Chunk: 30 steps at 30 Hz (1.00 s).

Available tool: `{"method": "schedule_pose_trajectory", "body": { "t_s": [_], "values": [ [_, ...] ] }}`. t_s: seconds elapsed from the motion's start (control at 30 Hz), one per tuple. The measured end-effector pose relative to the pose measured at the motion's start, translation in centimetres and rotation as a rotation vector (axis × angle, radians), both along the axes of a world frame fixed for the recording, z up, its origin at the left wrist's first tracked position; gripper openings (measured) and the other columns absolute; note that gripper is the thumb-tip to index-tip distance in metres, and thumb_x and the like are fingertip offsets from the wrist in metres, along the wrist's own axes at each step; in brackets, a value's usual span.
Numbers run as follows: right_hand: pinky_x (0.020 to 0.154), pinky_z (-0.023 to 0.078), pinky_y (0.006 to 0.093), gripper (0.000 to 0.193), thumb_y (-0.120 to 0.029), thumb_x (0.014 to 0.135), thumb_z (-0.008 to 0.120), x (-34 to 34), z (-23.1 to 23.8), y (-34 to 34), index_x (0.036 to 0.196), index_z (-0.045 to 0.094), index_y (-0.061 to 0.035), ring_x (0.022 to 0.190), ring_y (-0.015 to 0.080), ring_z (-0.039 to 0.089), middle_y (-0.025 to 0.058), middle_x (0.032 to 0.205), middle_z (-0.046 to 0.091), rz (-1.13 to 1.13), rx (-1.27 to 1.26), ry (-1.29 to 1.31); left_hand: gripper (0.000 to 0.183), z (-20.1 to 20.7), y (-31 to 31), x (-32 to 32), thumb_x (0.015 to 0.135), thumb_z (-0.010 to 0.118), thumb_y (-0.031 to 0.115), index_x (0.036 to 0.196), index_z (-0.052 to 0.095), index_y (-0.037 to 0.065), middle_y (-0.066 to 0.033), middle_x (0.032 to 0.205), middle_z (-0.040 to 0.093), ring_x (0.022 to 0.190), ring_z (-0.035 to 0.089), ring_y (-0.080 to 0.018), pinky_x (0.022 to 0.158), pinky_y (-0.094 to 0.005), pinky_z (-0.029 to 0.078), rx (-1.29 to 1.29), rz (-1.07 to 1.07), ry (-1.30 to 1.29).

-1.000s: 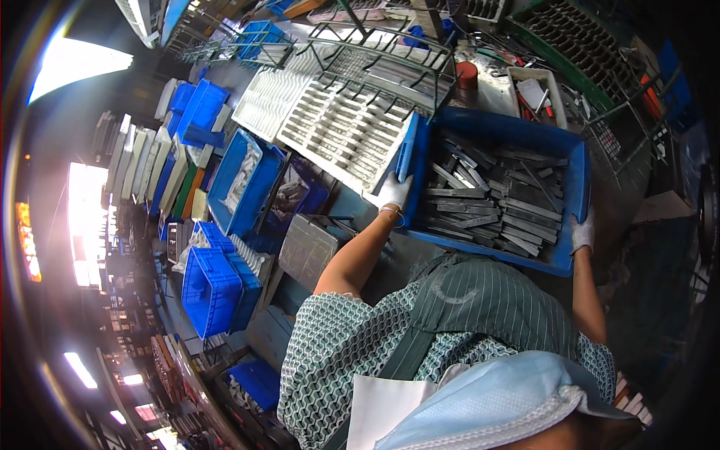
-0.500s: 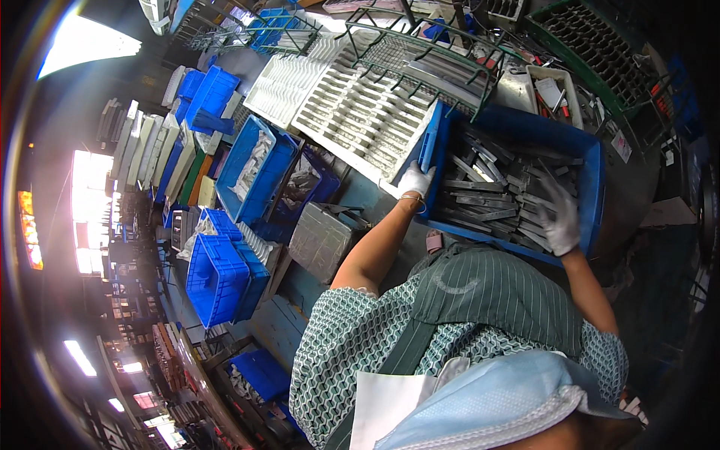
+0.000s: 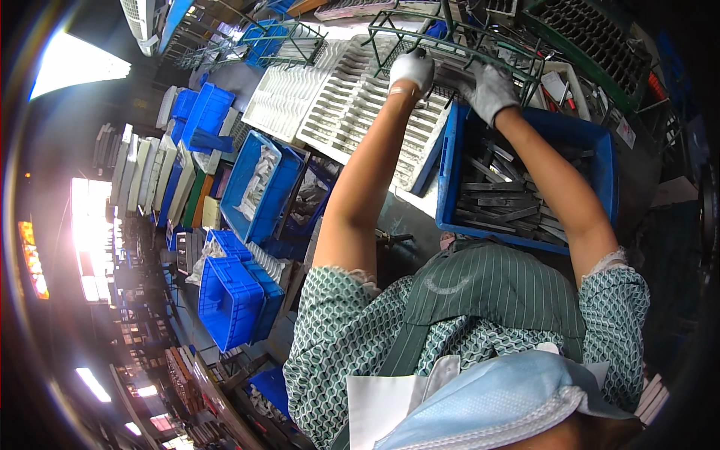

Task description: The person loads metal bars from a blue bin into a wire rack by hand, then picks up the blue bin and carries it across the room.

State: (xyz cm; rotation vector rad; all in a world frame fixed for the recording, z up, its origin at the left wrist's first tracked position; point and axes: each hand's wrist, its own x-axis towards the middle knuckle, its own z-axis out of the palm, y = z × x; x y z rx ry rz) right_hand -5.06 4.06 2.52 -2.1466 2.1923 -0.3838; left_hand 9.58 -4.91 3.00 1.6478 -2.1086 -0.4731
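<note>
Green wire rack [image 3: 450, 30] at the far edges of a white slotted tray [image 3: 356, 124] and a blue bin [image 3: 448, 176]. Left hand [image 3: 413, 70]: fingers curled at the rack. Right hand [image 3: 491, 91]: fingers extended toward it; whether either grips cannot be told. Right forearm crosses the bin's rim above dark metal bars [image 3: 499, 199]; open room lies between the forearms.

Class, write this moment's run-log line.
Left hand: at green wire rack | Right hand: at same rack | Blue bin: grey bars inside
</note>
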Motion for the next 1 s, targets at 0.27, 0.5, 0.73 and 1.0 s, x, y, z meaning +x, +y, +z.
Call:
{"method": "schedule_pose_trajectory", "body": {
  "t_s": [0.27,0.5,0.73,1.0],
  "values": [
    [0.103,0.018,0.0438,0.073,-0.056,0.079,0.041,-2.7,-3.3,-1.3,0.135,0.019,-0.0143,0.127,0.0322,0.021,0.0111,0.140,0.016,-0.169,0.196,-0.001,0.058,-8.3,-8.9,-5.1,0.085,0.024,0.049,0.123,0.043,0.008,-0.0152,0.128,0.039,0.116,0.040,-0.0304,0.095,-0.0387,0.033,0.158,-0.268,-0.384],
    [0.104,0.010,0.0437,0.073,-0.060,0.080,0.031,-4.5,-2.7,0.0,0.135,0.018,-0.0147,0.129,0.0265,0.018,0.0112,0.140,0.017,-0.118,0.281,0.151,0.050,-8.1,-7.2,-7.3,0.087,0.033,0.040,0.119,0.044,0.003,-0.0198,0.121,0.045,0.109,0.047,-0.0323,0.086,-0.0404,0.042,0.100,-0.367,-0.375],
    [0.096,0.031,0.0422,0.070,-0.060,0.080,0.035,-4.5,-1.7,0.1,0.128,0.032,-0.0090,0.119,0.0293,0.035,0.0138,0.131,0.035,0.029,0.137,0.083,0.053,-6.7,-7.4,-6.3,0.083,0.039,0.041,0.121,0.041,0.004,-0.0185,0.110,0.053,0.100,0.053,-0.0307,0.086,-0.0422,0.043,0.814,-0.224,1.344],
    [0.087,0.039,0.0367,0.068,-0.052,0.060,0.066,-6.3,-2.6,1.9,0.109,0.050,-0.0071,0.099,0.0277,0.052,0.0152,0.104,0.055,0.031,-0.071,-0.175,0.043,-0.3,0.0,-7.1,0.087,0.036,0.037,0.122,0.043,0.014,-0.0067,0.120,0.048,0.112,0.041,-0.0250,0.094,-0.0373,0.033,0.921,-0.119,1.276]
  ]
}}
